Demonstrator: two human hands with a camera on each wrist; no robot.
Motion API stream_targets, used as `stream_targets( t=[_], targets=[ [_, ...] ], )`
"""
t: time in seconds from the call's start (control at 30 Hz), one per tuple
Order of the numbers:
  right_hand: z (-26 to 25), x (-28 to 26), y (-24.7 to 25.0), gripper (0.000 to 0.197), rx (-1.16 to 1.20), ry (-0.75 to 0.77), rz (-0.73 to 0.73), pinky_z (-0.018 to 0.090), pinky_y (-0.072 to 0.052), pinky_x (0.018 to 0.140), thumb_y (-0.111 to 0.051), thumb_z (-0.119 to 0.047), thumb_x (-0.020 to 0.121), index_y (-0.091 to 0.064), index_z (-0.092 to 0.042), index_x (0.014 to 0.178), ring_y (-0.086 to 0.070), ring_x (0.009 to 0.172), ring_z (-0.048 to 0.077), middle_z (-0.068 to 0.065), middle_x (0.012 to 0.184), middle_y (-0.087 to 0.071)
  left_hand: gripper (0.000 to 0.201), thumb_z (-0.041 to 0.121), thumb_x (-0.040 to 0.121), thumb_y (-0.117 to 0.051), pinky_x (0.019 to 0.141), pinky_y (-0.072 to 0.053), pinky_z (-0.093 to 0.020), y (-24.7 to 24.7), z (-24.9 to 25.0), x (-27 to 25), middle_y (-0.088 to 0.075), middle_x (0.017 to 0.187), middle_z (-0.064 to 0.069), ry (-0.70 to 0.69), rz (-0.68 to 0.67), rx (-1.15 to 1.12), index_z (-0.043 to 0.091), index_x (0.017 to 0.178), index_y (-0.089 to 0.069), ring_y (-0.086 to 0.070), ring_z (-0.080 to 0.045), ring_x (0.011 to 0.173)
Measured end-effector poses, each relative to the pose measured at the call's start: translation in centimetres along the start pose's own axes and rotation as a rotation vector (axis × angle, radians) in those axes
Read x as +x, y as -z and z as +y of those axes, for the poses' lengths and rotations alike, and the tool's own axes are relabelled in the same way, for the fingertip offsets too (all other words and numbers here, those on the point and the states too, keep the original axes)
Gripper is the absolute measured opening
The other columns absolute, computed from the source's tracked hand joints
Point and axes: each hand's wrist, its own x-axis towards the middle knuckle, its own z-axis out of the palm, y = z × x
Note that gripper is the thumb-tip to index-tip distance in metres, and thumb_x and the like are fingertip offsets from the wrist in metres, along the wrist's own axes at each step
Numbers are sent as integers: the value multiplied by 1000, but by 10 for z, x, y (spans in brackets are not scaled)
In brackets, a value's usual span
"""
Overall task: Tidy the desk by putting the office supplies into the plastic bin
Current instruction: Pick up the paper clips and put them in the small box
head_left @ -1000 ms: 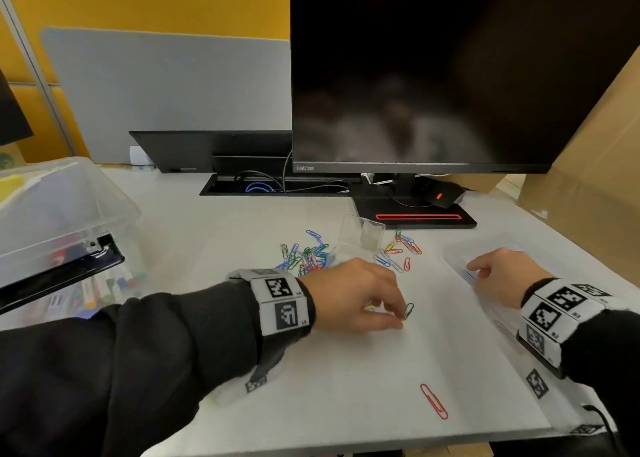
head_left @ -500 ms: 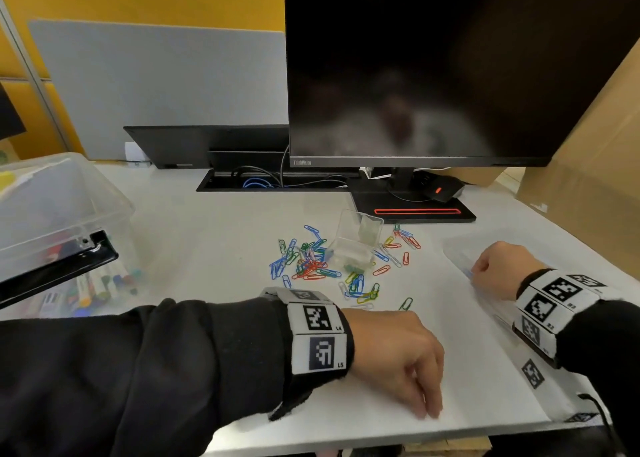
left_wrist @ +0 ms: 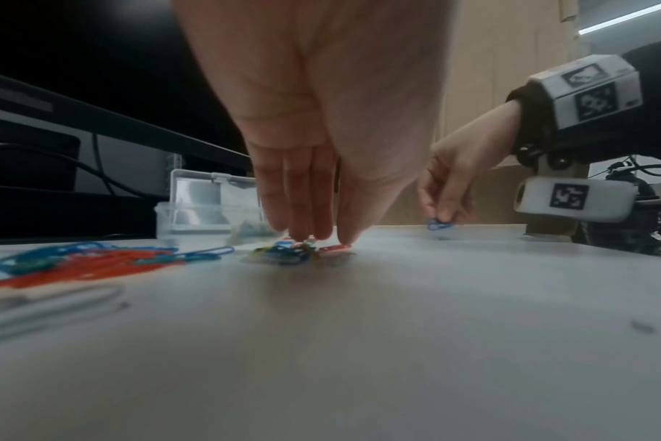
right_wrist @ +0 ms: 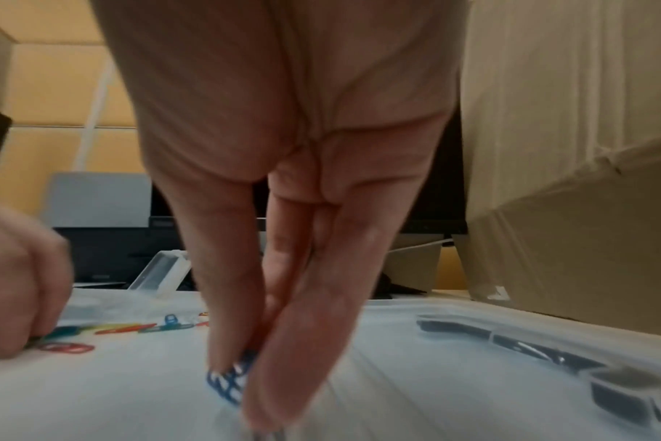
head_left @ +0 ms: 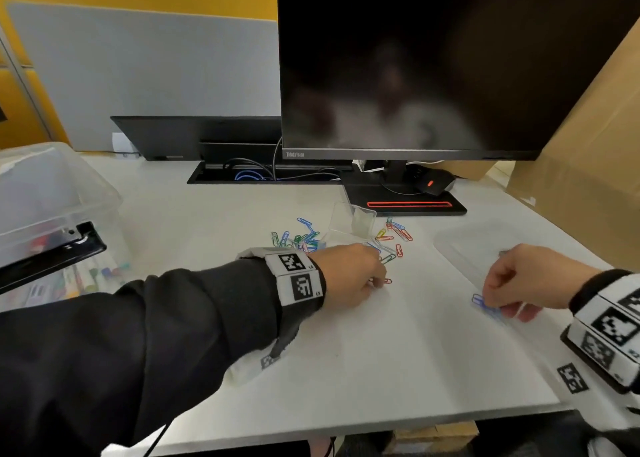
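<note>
Coloured paper clips lie scattered mid-desk around a small clear box. My left hand reaches down beside them. In the left wrist view its fingers and thumb close on a small bunch of clips, with a red clip under the thumb tip. My right hand is at the right, and its thumb and fingers pinch a few blue clips just above the desk. The big clear plastic bin stands at the far left, with pens inside.
A translucent bin lid with dark latches lies flat under and behind my right hand. A monitor on its stand and a cable tray fill the back. A cardboard box walls off the right side. More clips lie right of the small box.
My left hand went from the pile to the red clip near the front edge, then came back to the pile with it. My right hand now pinches blue clips nearer to me.
</note>
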Motion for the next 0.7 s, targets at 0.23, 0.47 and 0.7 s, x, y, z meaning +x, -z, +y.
stream_targets(
  t=[0.23, 0.47, 0.7],
  targets=[
    [-10, 3, -13, 15, -157, -51, -12, 22, -54, 48, -63, -2, 77, -66, -4, 62, -58, 38, 10, 6, 49, -65, 28, 17, 91, -44, 90, -48, -35, 8, -27, -19, -55, 117, -1, 79, 88, 42, 18, 113, -62, -54, -20, 107],
    [-40, 16, -35, 5, -15, 268, 90, 8, -46, 58, -66, -10, 80, -69, -14, 82, -59, 61, 4, -4, 72, -66, 25, 18, 92, -45, 89, -46, -31, 19, -71, -38, -56, 115, -2, 229, 143, 100, 16, 111, -61, -55, -20, 105],
    [-56, 55, -28, 34, -103, 207, 257, 25, -42, 90, -54, -10, 89, -57, -12, 122, -56, 103, 20, 8, 121, -59, 42, 28, 93, -48, 102, -41, -32, 25, -78, -14, -44, 137, -2, 265, 284, 15, 19, 134, -40, -47, -19, 122]
  ],
)
